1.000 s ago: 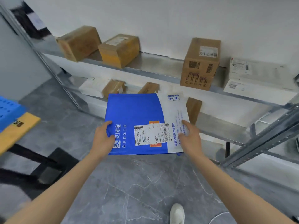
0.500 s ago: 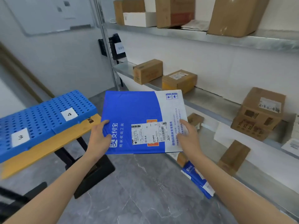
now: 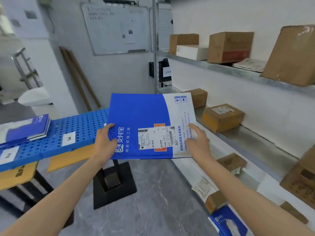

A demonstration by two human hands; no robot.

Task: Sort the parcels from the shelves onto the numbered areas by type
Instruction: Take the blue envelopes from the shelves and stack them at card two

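We held the blue-and-white mailer [image 3: 144, 116] aloft between the shelves [image 3: 238, 68] and the worktop [image 3: 76, 123], left grip [image 3: 106, 142] and right grip [image 3: 198, 142] each clasping a side edge. The carry was in hand; next, we judged, it belonged on the numbered area where similar mailers [image 3: 29, 128] lay.

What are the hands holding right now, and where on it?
A blue and white mailer: left hand grips its left edge, right hand its right edge.
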